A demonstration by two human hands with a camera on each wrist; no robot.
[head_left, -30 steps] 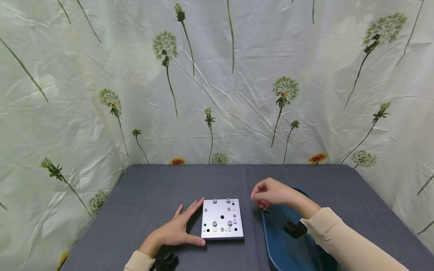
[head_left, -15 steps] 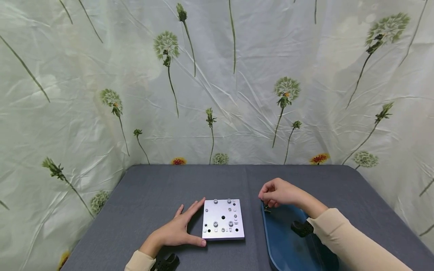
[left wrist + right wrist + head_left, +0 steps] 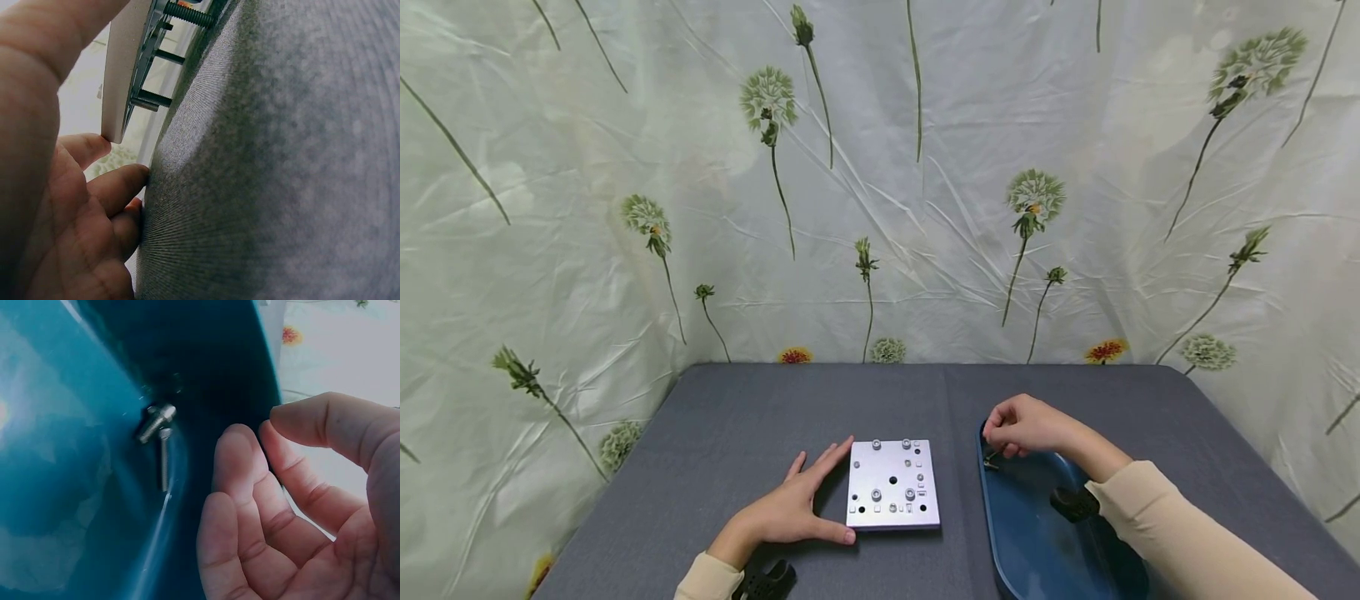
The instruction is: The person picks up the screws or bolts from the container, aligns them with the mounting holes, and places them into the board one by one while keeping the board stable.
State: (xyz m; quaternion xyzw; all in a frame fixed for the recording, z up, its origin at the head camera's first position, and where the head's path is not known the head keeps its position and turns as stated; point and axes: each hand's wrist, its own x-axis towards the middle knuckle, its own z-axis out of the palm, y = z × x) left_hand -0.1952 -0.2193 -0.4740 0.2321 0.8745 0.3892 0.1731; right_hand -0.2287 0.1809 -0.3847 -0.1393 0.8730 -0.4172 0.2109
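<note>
L hand (image 3: 792,507) spread wide, R hand (image 3: 1024,425) loosely curled.

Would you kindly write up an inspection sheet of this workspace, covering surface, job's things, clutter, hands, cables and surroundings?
Surface: table covered in dark grey cloth.
Job's things: silvery plate with screw heads on top and threaded shanks below; blue tray to its right, loose metal screws in a far corner.
Clutter: nothing seen.
Left hand: spread at the plate's left side, thumb and a finger touching it.
Right hand: at the tray's far end, fingers bent; whether it holds anything is unclear.
Wrists: a black device on each.
Cables: nothing seen.
Surroundings: pale backdrop with dandelion print behind the table.
</note>
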